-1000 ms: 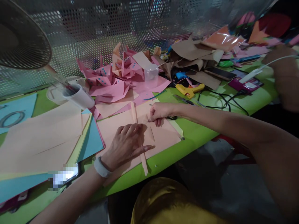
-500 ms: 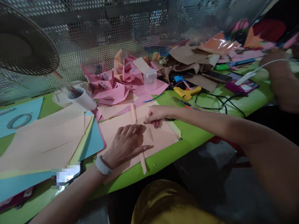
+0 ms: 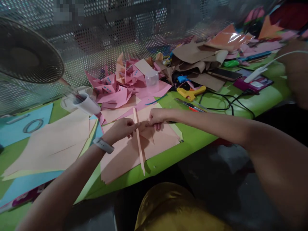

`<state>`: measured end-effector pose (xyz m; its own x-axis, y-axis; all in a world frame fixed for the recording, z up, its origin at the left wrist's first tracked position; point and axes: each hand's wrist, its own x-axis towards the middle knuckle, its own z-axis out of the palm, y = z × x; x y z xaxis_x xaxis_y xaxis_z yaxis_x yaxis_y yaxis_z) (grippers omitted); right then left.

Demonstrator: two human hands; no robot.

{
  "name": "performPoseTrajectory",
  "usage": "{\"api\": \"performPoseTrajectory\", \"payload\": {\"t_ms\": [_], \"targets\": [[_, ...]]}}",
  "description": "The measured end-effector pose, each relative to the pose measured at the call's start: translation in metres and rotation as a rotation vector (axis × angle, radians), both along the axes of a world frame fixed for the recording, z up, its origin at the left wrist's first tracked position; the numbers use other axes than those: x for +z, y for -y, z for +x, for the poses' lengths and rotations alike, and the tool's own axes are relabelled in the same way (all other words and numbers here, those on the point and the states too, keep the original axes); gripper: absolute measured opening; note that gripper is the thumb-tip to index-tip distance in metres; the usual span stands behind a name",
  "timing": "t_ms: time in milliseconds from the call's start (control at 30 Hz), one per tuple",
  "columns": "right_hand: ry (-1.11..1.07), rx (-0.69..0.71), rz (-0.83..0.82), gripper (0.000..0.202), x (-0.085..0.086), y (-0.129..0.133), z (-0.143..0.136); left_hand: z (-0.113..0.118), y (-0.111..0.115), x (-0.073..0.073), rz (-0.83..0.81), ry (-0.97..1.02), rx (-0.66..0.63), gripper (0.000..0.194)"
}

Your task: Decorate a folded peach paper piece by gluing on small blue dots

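Note:
A narrow folded strip of peach paper lies slanted across a stack of peach paper sheets, its near end sticking out past the sheets. My left hand grips the strip near its upper part, index finger stretched across it and the other fingers curled. Just right of the strip, my right hand is closed with its knuckles up and its fingertips near the left fingertip. Whatever its fingers pinch is too small or hidden to make out. A pointed paper flap or crease shows below the right hand.
Left are more peach sheets, a white cup and a fan. Behind lie folded pink paper pieces and brown paper. A yellow glue gun, a cutter and black cables lie right. Another person's arm is far right.
My left hand has lifted from lying flat and drawn back up and left, now with the index finger across the strip. More of the strip shows. The right hand has hardly moved.

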<state>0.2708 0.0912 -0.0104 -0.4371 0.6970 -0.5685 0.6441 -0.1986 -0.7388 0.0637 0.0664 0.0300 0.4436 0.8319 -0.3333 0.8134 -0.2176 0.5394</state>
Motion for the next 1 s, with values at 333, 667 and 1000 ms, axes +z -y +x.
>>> {"api": "performPoseTrajectory", "payload": {"t_ms": [333, 667, 1000], "targets": [[0.028, -0.005, 0.027, 0.032, 0.004, 0.004, -0.003, 0.013, -0.022, -0.02, -0.291, -0.033, 0.02, 0.046], [0.019, 0.005, 0.026, 0.033, 0.004, 0.005, -0.001, 0.011, -0.024, -0.022, -0.359, -0.014, 0.021, 0.048], [-0.027, -0.008, 0.025, 0.03, 0.0, 0.005, 0.001, 0.005, -0.022, -0.013, -0.337, -0.049, 0.009, 0.041]]}}
